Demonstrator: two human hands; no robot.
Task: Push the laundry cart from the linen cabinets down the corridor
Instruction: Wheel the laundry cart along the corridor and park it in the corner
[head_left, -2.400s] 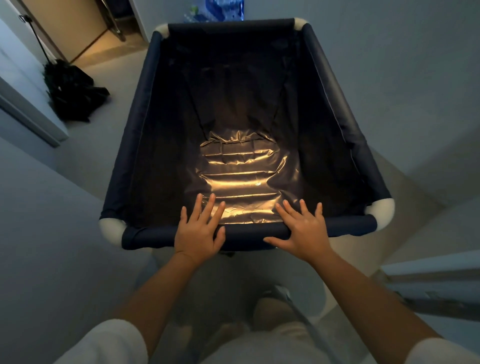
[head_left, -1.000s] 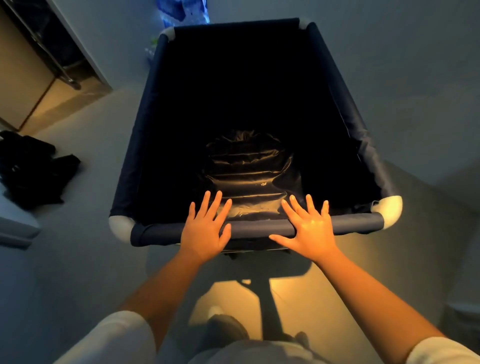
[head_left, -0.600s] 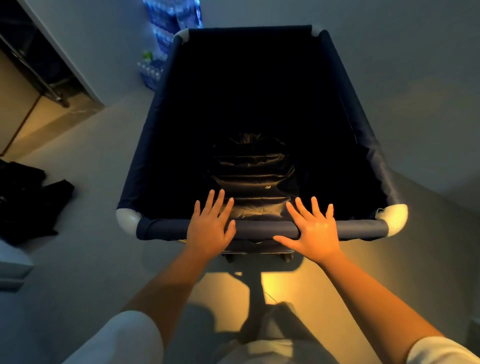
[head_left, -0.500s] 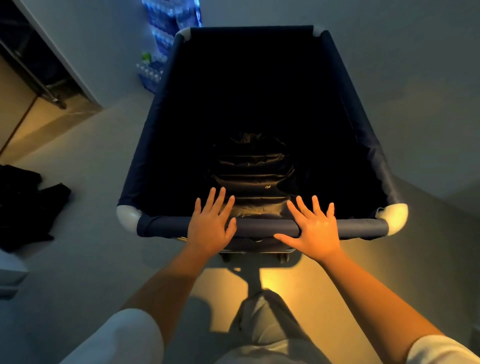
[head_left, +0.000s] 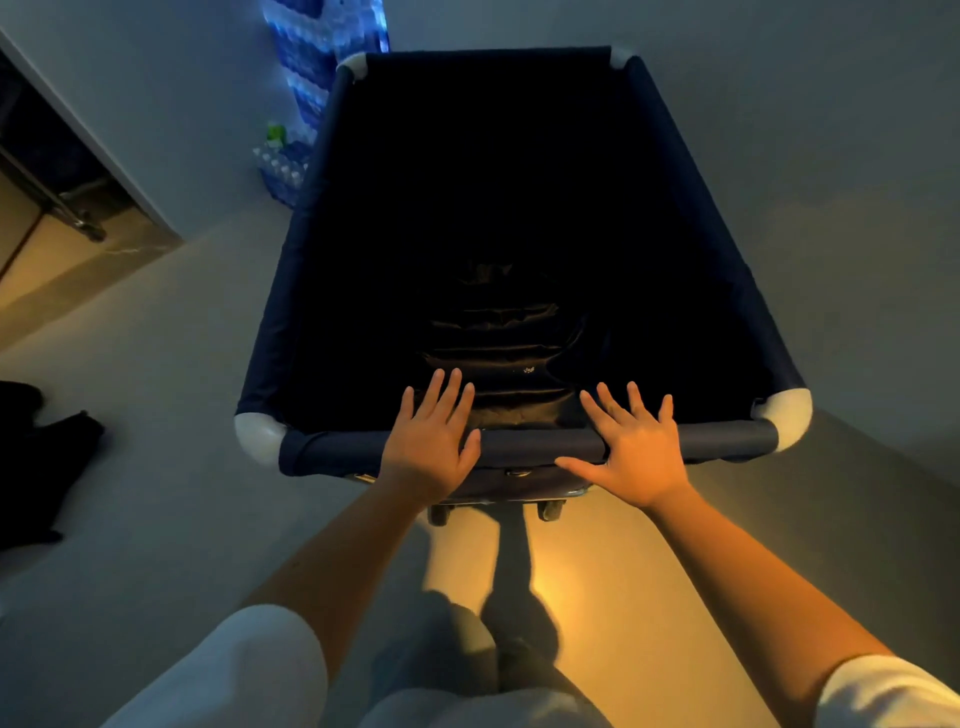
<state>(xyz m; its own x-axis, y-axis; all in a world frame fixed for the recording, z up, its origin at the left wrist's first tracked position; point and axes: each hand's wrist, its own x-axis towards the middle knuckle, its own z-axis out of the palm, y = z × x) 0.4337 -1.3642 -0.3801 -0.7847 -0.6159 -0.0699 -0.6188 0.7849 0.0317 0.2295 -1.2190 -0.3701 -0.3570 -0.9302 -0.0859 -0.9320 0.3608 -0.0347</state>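
Note:
A dark navy fabric laundry cart (head_left: 270, 332) with white corner caps fills the middle of the head view. Its inside is almost black, with a crumpled dark liner (head_left: 498, 332) at the bottom. My left hand (head_left: 431, 441) lies flat on the near top rail, fingers spread and pointing forward. My right hand (head_left: 636, 452) rests flat on the same rail further right, thumb stretched along the bar. Neither hand curls around the rail. Two small casters (head_left: 550, 512) show under the near end.
Stacked packs of water bottles (head_left: 311, 62) stand against the wall by the cart's far left corner. A dark heap of cloth (head_left: 36, 452) lies on the floor at left. A doorway threshold (head_left: 78, 249) opens at far left. A plain wall (head_left: 831, 208) runs close along the right.
The cart has rolled forward; the dark heap and doorway have slid back on the left and the bottle packs have come nearer. Both hands stay flat on the rail.

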